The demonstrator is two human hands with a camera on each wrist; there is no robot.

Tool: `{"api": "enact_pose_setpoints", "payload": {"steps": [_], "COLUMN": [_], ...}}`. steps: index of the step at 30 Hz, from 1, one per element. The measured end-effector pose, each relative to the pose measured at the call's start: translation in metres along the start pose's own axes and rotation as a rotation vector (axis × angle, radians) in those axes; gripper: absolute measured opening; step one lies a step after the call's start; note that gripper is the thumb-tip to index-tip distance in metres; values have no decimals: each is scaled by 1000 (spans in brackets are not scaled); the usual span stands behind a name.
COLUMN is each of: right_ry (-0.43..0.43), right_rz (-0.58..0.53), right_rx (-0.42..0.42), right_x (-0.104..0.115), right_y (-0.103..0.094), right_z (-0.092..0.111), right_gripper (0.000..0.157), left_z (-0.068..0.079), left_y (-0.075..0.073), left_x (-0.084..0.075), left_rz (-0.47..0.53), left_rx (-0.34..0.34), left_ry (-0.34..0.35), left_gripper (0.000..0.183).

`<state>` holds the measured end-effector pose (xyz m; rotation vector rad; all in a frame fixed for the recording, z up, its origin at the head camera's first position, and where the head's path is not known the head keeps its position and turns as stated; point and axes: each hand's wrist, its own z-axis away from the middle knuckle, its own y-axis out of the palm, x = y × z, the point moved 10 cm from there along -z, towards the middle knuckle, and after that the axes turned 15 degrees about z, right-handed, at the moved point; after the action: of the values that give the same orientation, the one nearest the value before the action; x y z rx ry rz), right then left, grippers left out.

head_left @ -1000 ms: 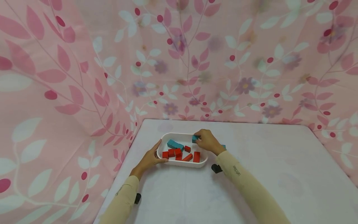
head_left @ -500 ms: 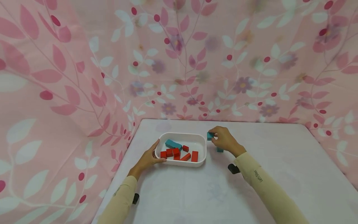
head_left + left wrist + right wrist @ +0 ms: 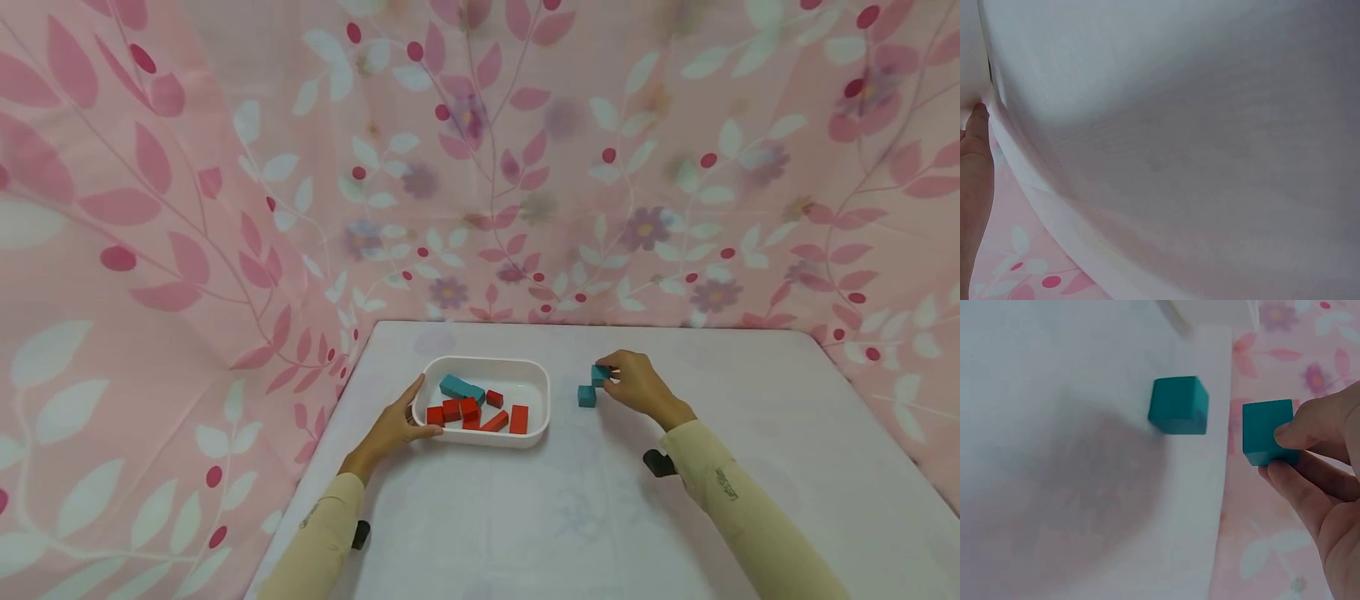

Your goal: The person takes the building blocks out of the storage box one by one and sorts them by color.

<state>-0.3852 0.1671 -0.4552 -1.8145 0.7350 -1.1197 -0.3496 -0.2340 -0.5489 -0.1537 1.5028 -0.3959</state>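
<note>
Between thumb and fingers, my right hand (image 3: 637,383) pinches a teal block (image 3: 1266,428), to the right of the tray. A second teal block (image 3: 587,396) sits on the table just left of and nearer than the held one. My left hand (image 3: 390,429) grips the left end of a white oval tray (image 3: 483,442), thumb at the near rim and fingers at the far left. Inside the tray lie several red blocks (image 3: 520,419) along the near side and teal pieces (image 3: 462,388) towards the back left. The left wrist view shows only part of the hand (image 3: 975,162).
A white cloth covers the table (image 3: 480,517), whose far edge meets a pink floral curtain (image 3: 495,208). The curtain also hangs along the left side. A black wrist device shows under each sleeve.
My right hand has carried the teal block from over the tray's right end to the right, beside the other teal block. The left hand keeps its hold on the tray.
</note>
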Motion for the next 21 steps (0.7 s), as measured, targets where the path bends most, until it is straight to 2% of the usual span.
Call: {"api": "enact_pose_setpoints", "payload": {"steps": [10,15,21], "right_ry": [51,69,122], "right_rz": [3,3,-8], "right_rx": [44,43,93], "right_x": [-29,-37,-44], "right_y": [21,30,42], "right_z": [10,11,12], "right_gripper": [31,33,33], "left_z": [-1,-1,0], "left_y": [0,0,1], "left_x": [0,0,0], "left_rz": [5,11,15], "left_rx": [17,15,12], "left_ry": [18,13,0], "left_gripper": [103,102,103]}}
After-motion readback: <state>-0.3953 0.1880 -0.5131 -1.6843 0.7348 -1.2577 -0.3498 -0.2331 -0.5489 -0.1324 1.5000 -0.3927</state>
